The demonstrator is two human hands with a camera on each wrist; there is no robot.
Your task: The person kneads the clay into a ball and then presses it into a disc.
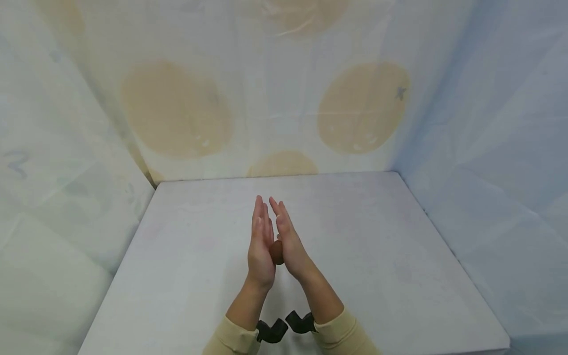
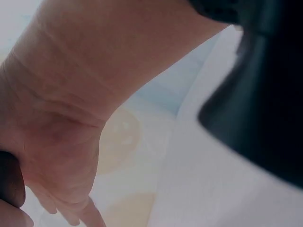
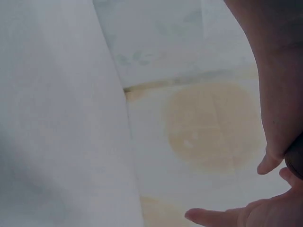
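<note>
Hands (image 1: 275,241) press brown ball (image 1: 277,252) above white table (image 1: 377,256).

You have a small brown rounded lump (image 1: 276,252) pressed between the palms of your left hand (image 1: 260,246) and right hand (image 1: 290,242), fingers straight and pointing to twelve o'clock. Only a sliver of it shows, near the heels of the palms, held above the table.
</note>
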